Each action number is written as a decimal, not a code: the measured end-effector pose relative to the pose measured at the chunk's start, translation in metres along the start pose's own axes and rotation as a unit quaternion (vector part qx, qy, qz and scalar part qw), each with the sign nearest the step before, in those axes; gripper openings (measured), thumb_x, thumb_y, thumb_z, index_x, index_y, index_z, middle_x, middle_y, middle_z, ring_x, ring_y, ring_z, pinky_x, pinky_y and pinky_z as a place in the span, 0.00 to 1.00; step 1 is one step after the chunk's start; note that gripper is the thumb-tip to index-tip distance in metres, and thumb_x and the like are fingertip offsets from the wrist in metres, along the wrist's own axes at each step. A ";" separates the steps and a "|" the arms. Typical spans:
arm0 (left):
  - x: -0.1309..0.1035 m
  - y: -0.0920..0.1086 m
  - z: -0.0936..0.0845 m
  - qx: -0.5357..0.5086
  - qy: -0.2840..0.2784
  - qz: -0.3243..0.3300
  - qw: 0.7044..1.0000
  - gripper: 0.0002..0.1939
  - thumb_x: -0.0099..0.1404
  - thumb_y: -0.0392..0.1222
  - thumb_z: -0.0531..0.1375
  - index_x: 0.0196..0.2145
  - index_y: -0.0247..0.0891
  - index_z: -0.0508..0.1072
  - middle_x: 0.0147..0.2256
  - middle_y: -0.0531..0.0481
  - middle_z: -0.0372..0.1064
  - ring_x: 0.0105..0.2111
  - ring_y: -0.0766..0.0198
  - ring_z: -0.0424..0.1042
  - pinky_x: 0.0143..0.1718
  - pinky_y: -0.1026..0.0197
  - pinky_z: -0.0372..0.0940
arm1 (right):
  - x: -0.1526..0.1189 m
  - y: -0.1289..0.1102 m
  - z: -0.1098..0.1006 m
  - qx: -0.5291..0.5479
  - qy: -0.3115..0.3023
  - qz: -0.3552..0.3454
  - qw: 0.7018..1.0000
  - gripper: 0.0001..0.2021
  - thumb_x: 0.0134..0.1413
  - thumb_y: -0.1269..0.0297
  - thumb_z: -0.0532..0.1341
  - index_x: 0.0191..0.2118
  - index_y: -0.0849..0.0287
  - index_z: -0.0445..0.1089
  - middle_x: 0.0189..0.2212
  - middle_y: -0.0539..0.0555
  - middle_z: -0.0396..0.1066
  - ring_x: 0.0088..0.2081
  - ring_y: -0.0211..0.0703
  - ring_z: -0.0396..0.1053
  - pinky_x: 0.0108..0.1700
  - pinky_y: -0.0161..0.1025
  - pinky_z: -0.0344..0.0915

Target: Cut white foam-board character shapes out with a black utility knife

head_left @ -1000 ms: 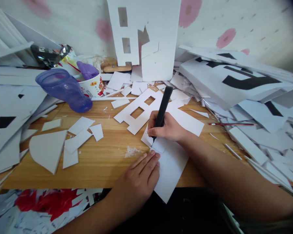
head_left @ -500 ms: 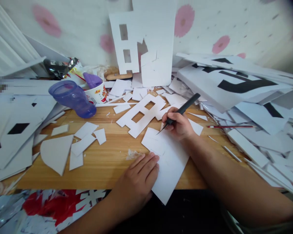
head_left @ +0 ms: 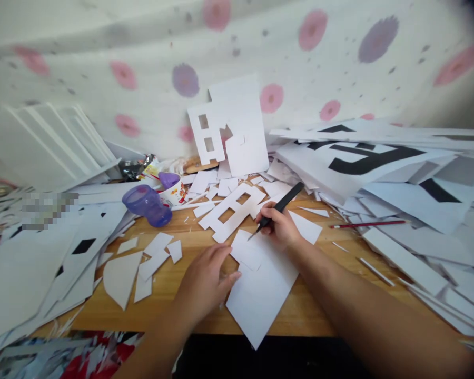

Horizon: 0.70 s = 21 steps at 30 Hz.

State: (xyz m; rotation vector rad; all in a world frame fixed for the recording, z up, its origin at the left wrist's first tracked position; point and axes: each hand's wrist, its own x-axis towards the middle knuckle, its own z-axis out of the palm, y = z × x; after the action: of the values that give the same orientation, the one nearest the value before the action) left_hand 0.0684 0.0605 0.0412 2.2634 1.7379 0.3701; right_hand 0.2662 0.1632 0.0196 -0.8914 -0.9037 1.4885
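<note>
My right hand (head_left: 277,225) is closed around a black craft knife (head_left: 284,202), its thin blade pointing down and left at a white foam board sheet (head_left: 260,295). Short cut lines show on the board near the blade. At the board's left edge is my left hand (head_left: 209,276), thumb and fingers apart; the thumb tip rests at the edge and nothing is held. Just beyond the board lies a white cut-out piece with two square openings (head_left: 234,214). Some of the board is hidden under my right hand and forearm.
White offcuts (head_left: 154,263) lie on the wooden table (head_left: 174,310) at left. A purple cup (head_left: 148,205) stands behind them. Stacked sheets with black shapes (head_left: 379,158) and a red pencil (head_left: 369,223) are at right. A notched white panel (head_left: 247,126) leans against the patterned curtain (head_left: 142,100).
My left hand has lifted from lying flat on the board and shifted left, thumb spread from the fingers. The knife tip has moved slightly along the board. The camera view has tilted up.
</note>
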 end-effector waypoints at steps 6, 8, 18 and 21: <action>0.022 0.021 0.015 0.063 -0.043 -0.042 0.996 0.33 0.55 0.52 0.66 0.57 0.38 0.67 0.53 0.39 0.67 0.54 0.44 0.64 0.55 0.45 0.60 | 0.005 -0.065 -0.050 -0.494 0.024 -0.110 0.862 0.28 0.40 0.56 0.68 0.50 0.55 0.66 0.31 0.53 0.73 0.32 0.47 0.70 0.29 0.38 0.59; 0.026 0.022 0.015 0.053 -0.047 -0.064 0.995 0.35 0.53 0.53 0.67 0.56 0.40 0.68 0.51 0.39 0.67 0.52 0.43 0.65 0.53 0.44 0.60 | 0.007 -0.082 -0.071 -0.697 0.041 -0.066 0.712 0.26 0.44 0.56 0.64 0.51 0.55 0.67 0.33 0.56 0.74 0.34 0.52 0.71 0.31 0.41 0.60; 0.036 0.011 0.023 -0.098 0.028 -0.114 0.988 0.21 0.54 0.38 0.62 0.47 0.43 0.69 0.44 0.46 0.68 0.42 0.53 0.69 0.44 0.52 0.61 | 0.005 -0.081 -0.078 -0.762 0.033 -0.053 0.645 0.21 0.52 0.57 0.59 0.52 0.56 0.69 0.45 0.64 0.74 0.45 0.60 0.71 0.38 0.46 0.64; 0.037 0.003 0.027 -0.169 0.056 -0.132 0.975 0.15 0.55 0.37 0.60 0.42 0.43 0.67 0.38 0.50 0.70 0.34 0.58 0.70 0.38 0.57 0.63 | 0.004 -0.067 -0.063 -0.760 -0.016 -0.080 0.645 0.20 0.53 0.58 0.61 0.51 0.58 0.71 0.46 0.63 0.74 0.47 0.58 0.71 0.42 0.46 0.64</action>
State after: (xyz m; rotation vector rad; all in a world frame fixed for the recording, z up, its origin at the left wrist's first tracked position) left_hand 0.0898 0.0943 0.0190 1.7821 1.8369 0.6884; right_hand 0.3510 0.1770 0.0537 -1.8374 -2.2410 0.2246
